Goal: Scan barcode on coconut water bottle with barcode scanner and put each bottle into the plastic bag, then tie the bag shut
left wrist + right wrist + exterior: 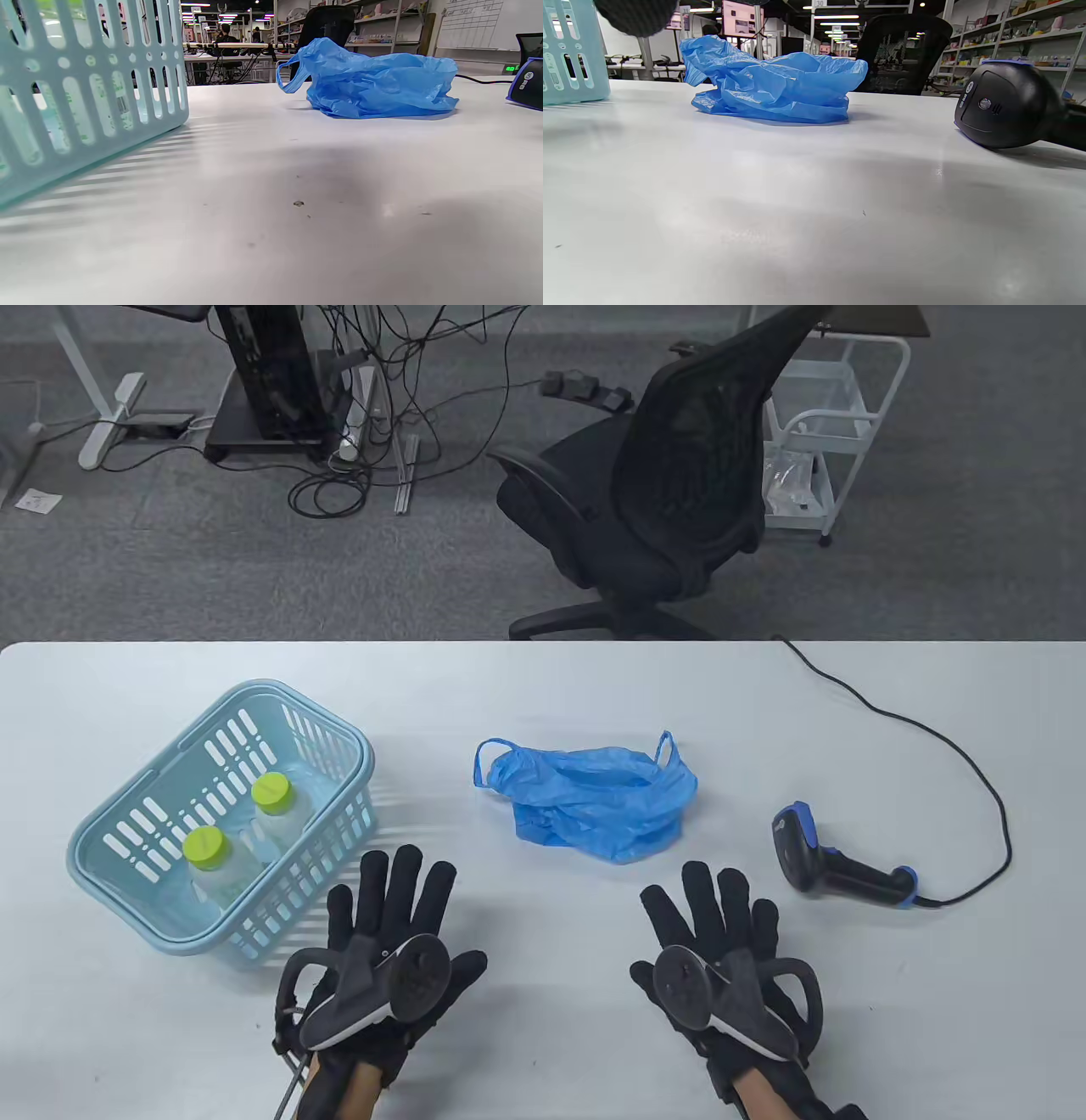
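Two clear coconut water bottles with lime-green caps, one (276,806) behind the other (212,861), stand inside a light blue basket (127,806) at the table's left. A crumpled blue plastic bag (594,797) lies at the middle, also seen in the left wrist view (382,80) and the right wrist view (780,84). A black and blue barcode scanner (840,865) lies on its side at the right, its head showing in the right wrist view (1005,106). My left hand (399,899) lies flat near the basket, fingers straight. My right hand (713,916) lies flat between bag and scanner. Both hold nothing.
The scanner's black cable (959,746) loops across the table's right side and off the far edge. A black office chair (662,500) stands beyond the table. The basket wall (85,101) fills the left of the left wrist view.
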`<control>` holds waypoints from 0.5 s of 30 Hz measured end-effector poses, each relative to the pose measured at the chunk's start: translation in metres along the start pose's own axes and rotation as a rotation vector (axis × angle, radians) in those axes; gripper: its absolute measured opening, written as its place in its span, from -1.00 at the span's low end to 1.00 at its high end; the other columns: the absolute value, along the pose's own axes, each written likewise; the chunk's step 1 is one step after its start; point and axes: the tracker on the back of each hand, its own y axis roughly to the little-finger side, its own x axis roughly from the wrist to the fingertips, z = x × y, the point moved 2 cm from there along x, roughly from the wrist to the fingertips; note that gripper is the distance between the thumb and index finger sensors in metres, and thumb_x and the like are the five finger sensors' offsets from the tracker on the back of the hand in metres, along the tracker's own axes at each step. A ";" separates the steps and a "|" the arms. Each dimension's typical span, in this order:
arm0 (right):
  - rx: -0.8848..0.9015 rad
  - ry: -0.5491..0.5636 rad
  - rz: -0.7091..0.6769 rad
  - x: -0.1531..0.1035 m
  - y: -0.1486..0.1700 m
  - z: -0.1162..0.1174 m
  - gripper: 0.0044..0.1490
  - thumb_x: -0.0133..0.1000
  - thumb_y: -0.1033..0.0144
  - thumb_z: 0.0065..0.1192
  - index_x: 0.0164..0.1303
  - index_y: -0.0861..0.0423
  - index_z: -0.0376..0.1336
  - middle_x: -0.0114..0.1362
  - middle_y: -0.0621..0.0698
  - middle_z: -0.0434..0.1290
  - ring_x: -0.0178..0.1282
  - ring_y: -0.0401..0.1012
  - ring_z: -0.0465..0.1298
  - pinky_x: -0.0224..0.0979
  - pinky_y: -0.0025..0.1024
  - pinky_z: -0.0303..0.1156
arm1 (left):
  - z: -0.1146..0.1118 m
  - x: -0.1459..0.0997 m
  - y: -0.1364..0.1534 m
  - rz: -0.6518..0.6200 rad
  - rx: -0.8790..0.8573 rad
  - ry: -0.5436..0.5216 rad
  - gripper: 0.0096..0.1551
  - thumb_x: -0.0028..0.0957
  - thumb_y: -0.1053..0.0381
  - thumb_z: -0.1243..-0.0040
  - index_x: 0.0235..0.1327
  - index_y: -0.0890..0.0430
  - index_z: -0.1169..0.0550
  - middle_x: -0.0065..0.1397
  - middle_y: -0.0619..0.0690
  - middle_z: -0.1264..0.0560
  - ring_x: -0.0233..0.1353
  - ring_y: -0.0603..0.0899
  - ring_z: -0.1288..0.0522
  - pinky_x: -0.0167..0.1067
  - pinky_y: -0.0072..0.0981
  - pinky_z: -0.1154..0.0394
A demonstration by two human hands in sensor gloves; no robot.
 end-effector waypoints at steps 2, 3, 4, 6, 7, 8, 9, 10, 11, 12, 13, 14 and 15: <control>0.001 -0.005 -0.008 -0.001 -0.001 0.000 0.02 0.13 -0.32 -0.08 0.68 -0.13 -0.30 0.73 0.19 -0.47 0.66 0.35 -0.36 0.54 0.48 -0.23 | -0.003 0.002 0.003 0.009 -0.010 0.018 0.18 0.30 -0.63 0.31 0.85 -0.04 0.37 0.83 0.15 0.55 0.73 0.46 0.51 0.50 0.56 0.33; 0.001 -0.005 -0.015 -0.001 -0.002 0.000 0.02 0.13 -0.32 -0.08 0.68 -0.13 -0.30 0.73 0.19 -0.47 0.66 0.34 -0.36 0.54 0.48 -0.23 | -0.003 0.002 0.004 0.012 -0.010 0.021 0.18 0.30 -0.63 0.30 0.85 -0.03 0.38 0.83 0.15 0.55 0.73 0.46 0.51 0.50 0.55 0.33; -0.001 -0.005 -0.022 -0.002 -0.003 0.000 0.03 0.13 -0.32 -0.08 0.68 -0.12 -0.30 0.73 0.19 -0.46 0.66 0.35 -0.36 0.54 0.48 -0.23 | -0.003 0.002 0.004 0.013 -0.009 0.020 0.18 0.30 -0.63 0.30 0.85 -0.03 0.37 0.83 0.15 0.54 0.74 0.46 0.50 0.50 0.55 0.32; 0.011 -0.004 -0.029 -0.003 -0.004 -0.002 0.02 0.13 -0.32 -0.08 0.68 -0.13 -0.30 0.73 0.19 -0.46 0.66 0.35 -0.36 0.54 0.49 -0.23 | -0.002 0.002 0.004 0.013 -0.008 0.015 0.18 0.30 -0.63 0.30 0.86 -0.03 0.37 0.83 0.15 0.54 0.74 0.46 0.50 0.51 0.55 0.32; 0.017 -0.004 -0.033 -0.002 -0.004 -0.004 0.02 0.13 -0.32 -0.07 0.68 -0.13 -0.29 0.74 0.19 -0.46 0.66 0.35 -0.35 0.54 0.48 -0.23 | -0.002 0.002 0.003 0.012 -0.006 0.009 0.18 0.30 -0.63 0.30 0.86 -0.03 0.37 0.83 0.15 0.54 0.74 0.45 0.50 0.51 0.55 0.32; 0.039 -0.009 -0.026 0.001 -0.003 -0.008 0.03 0.13 -0.32 -0.07 0.69 -0.12 -0.30 0.74 0.19 -0.46 0.67 0.35 -0.35 0.54 0.48 -0.23 | -0.001 0.003 0.003 0.013 -0.004 0.005 0.18 0.30 -0.62 0.29 0.86 -0.03 0.36 0.84 0.15 0.53 0.74 0.45 0.50 0.51 0.55 0.31; 0.073 -0.009 -0.016 0.005 -0.001 -0.014 0.02 0.14 -0.31 -0.06 0.69 -0.13 -0.29 0.75 0.18 -0.45 0.67 0.35 -0.35 0.55 0.48 -0.23 | -0.002 0.003 0.002 0.016 0.002 0.006 0.17 0.30 -0.62 0.29 0.86 -0.03 0.36 0.84 0.15 0.53 0.74 0.45 0.50 0.51 0.55 0.31; 0.095 -0.006 -0.010 0.010 0.000 -0.020 0.02 0.14 -0.31 -0.05 0.69 -0.13 -0.28 0.75 0.19 -0.45 0.68 0.35 -0.34 0.56 0.48 -0.23 | -0.003 0.005 0.002 0.023 0.008 0.012 0.17 0.31 -0.62 0.28 0.86 -0.03 0.36 0.84 0.15 0.53 0.74 0.45 0.49 0.51 0.55 0.31; 0.102 -0.005 0.000 0.018 0.001 -0.027 0.02 0.14 -0.30 -0.04 0.69 -0.13 -0.28 0.75 0.18 -0.45 0.68 0.35 -0.34 0.57 0.47 -0.24 | -0.004 0.006 0.001 0.026 0.014 0.020 0.17 0.31 -0.61 0.28 0.86 -0.03 0.36 0.84 0.15 0.53 0.74 0.44 0.49 0.51 0.55 0.31; 0.086 0.007 0.014 0.026 0.003 -0.035 0.01 0.13 -0.30 -0.05 0.69 -0.16 -0.27 0.76 0.17 -0.44 0.69 0.34 -0.34 0.58 0.47 -0.24 | -0.005 0.007 0.002 0.032 0.020 0.029 0.17 0.31 -0.61 0.28 0.86 -0.03 0.36 0.84 0.15 0.52 0.74 0.44 0.49 0.51 0.54 0.31; 0.066 0.032 0.020 0.036 0.005 -0.043 -0.02 0.13 -0.31 -0.07 0.68 -0.19 -0.26 0.76 0.17 -0.42 0.69 0.34 -0.33 0.58 0.47 -0.23 | -0.006 0.007 0.002 0.038 0.022 0.033 0.17 0.31 -0.61 0.27 0.86 -0.02 0.35 0.84 0.15 0.52 0.74 0.45 0.49 0.51 0.54 0.31; 0.055 0.044 0.029 0.048 0.007 -0.051 -0.04 0.13 -0.31 -0.08 0.67 -0.22 -0.24 0.77 0.16 -0.42 0.69 0.34 -0.33 0.58 0.47 -0.23 | -0.006 0.007 0.004 0.048 0.022 0.031 0.17 0.31 -0.61 0.27 0.86 -0.03 0.35 0.84 0.15 0.52 0.75 0.44 0.48 0.52 0.54 0.30; 0.043 0.054 0.048 0.058 0.009 -0.057 -0.04 0.13 -0.32 -0.08 0.67 -0.22 -0.26 0.77 0.16 -0.42 0.69 0.34 -0.33 0.58 0.46 -0.23 | -0.006 0.007 0.005 0.055 0.020 0.026 0.17 0.31 -0.60 0.27 0.86 -0.02 0.35 0.84 0.15 0.51 0.75 0.44 0.47 0.52 0.54 0.29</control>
